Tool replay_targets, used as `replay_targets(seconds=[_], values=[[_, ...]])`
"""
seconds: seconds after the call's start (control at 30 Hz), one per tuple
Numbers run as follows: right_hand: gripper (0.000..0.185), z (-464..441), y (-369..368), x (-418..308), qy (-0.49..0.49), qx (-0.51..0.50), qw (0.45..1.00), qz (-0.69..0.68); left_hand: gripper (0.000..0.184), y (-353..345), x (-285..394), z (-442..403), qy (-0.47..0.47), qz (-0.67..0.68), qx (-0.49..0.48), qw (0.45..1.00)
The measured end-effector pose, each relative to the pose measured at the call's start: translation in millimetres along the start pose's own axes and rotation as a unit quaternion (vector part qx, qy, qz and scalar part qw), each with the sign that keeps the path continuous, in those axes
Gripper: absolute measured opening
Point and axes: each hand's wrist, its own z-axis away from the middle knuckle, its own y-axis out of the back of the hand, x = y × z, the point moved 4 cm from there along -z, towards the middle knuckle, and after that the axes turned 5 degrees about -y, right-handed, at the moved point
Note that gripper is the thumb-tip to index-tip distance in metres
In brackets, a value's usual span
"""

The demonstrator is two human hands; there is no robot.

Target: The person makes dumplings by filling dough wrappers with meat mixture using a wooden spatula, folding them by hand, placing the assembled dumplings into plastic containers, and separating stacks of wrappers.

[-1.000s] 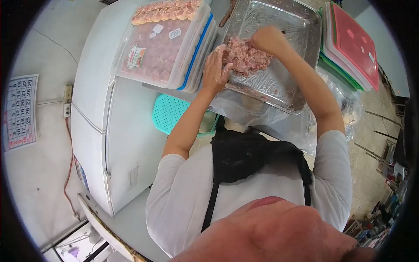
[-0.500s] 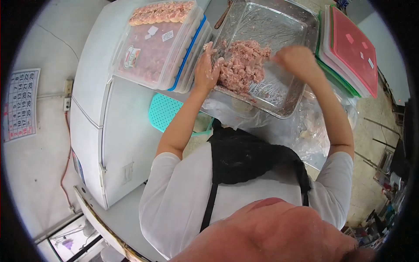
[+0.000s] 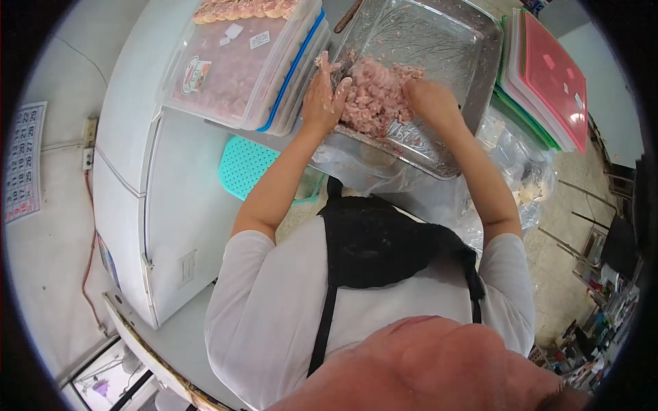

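A mound of pink minced meat [image 3: 375, 99] lies in the near left part of a shallow metal tray [image 3: 473, 68], whose bare bottom is smeared with residue. My left hand [image 3: 323, 96] is at the tray's left edge beside the mound, thumb and fingers apart, with bits of meat stuck on them. On the mound's right side, my right hand [image 3: 433, 103] presses in with curled fingers. Its fingertips are hidden in the meat, and the hand is slightly blurred.
Left of the tray stand stacked clear plastic containers [image 3: 226, 75] of meat, one edged blue. Pink, white and green lidded boxes or boards [image 3: 548, 75] are stacked at the right. Clear plastic bags [image 3: 514, 171] lie below. A turquoise perforated stool [image 3: 247, 168] stands near a white fridge [image 3: 185, 185].
My right hand has come down and left from above the tray's right side onto the meat. My left hand stays by the tray's left edge. The whole view has shifted slightly.
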Motion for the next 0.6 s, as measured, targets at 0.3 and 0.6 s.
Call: replay_targets(seconds=[0.3, 0.6], values=[[0.036, 62.3, -9.6, -19.3, -0.01, -0.066, 0.998, -0.013, 0.066, -5.6, -13.0, -9.0, -0.015, 0.098, -0.024, 0.995], [0.037, 21.8, 106.2, 47.1, -0.153, -0.021, 0.979, 0.13, 0.067, -5.9, -19.7, -7.7, -0.078, 0.111, -0.007, 0.991]])
